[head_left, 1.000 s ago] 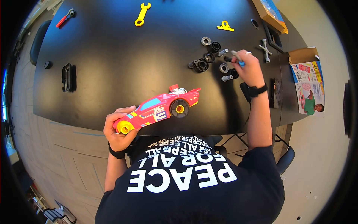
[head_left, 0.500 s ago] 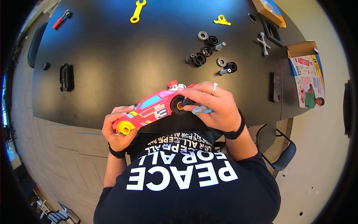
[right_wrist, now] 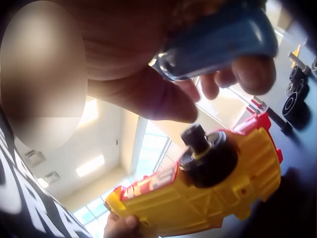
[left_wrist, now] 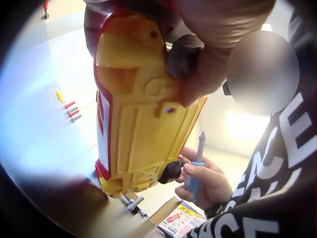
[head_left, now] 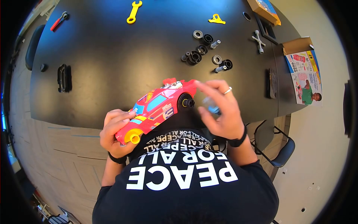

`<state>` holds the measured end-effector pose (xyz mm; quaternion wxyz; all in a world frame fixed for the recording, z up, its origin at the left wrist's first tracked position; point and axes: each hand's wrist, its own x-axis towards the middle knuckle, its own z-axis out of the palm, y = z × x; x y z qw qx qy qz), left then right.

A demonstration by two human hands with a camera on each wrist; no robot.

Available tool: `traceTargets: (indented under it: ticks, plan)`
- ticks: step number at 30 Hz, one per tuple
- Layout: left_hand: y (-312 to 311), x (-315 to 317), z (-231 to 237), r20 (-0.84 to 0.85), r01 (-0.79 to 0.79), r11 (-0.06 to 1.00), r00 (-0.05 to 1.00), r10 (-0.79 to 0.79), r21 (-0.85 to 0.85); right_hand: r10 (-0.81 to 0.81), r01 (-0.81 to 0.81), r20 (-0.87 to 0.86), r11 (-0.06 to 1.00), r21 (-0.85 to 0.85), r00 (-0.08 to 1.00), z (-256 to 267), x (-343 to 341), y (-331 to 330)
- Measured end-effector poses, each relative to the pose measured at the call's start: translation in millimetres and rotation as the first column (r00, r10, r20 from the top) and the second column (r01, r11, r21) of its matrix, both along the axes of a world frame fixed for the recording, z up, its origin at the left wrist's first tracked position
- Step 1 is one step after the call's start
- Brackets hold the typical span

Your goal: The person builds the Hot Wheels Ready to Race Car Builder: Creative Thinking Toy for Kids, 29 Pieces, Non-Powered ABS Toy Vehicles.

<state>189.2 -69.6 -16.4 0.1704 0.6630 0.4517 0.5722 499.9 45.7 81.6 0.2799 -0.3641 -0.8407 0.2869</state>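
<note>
My left hand [head_left: 115, 130] grips the front end of a red and yellow toy race car [head_left: 158, 102], held up near the table's front edge. A bare yellow hub [head_left: 133, 137] shows at the front. The rear has a black wheel [right_wrist: 215, 161] with a short black peg [right_wrist: 194, 139] sticking out of its centre. Just beside that wheel, my right hand [head_left: 223, 110] has its index finger and thumb spread. Its other fingers hold a toy screwdriver [left_wrist: 194, 179] with a blue handle and grey tip against the palm.
Black wheels [head_left: 194, 57], grey rings [head_left: 217, 59] and grey pegs [head_left: 220, 69] stand beyond the car. Farther off lie a yellow wrench [head_left: 133, 12], a yellow piece [head_left: 217, 19], a red-handled tool [head_left: 59, 21] and a grey cross wrench [head_left: 258, 41]. A printed box [head_left: 304, 71] is at the right.
My right hand came from the loose parts to the rear wheel with the black peg, then drew back a little. The peg now stays in the wheel, and the car is turned slightly.
</note>
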Motion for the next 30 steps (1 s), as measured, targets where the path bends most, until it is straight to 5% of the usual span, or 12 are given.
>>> traceTargets:
  ticks: [8, 23, 26, 28, 30]
  plan:
    - [1, -3, 26, -0.176, -0.048, 0.996, 0.983, 0.061, 0.078, -0.127, 0.16, 0.211, 0.976, -0.147, 0.969, 3, 43, -12]
    - [7, 13, 53, -0.301, 0.005, 0.994, 0.953, 0.027, 0.105, -0.082, 0.01, 0.279, 0.968, 0.25, 0.957, 15, 49, -11]
    - [5, 17, 59, -0.359, 0.03, 0.997, 0.933, -0.004, 0.067, -0.095, 0.042, 0.303, 0.983, 0.179, 0.948, 9, 48, -16]
    - [5, 20, 57, -0.384, 0.022, 0.995, 0.923, 0.015, 0.092, -0.198, 0.25, 0.317, 0.959, -0.133, 0.928, -3, 46, -23]
    - [7, 20, 57, -0.39, 0.013, 0.995, 0.921, 0.025, 0.095, -0.159, 0.192, 0.246, 0.974, -0.117, 0.956, 6, 39, -21]
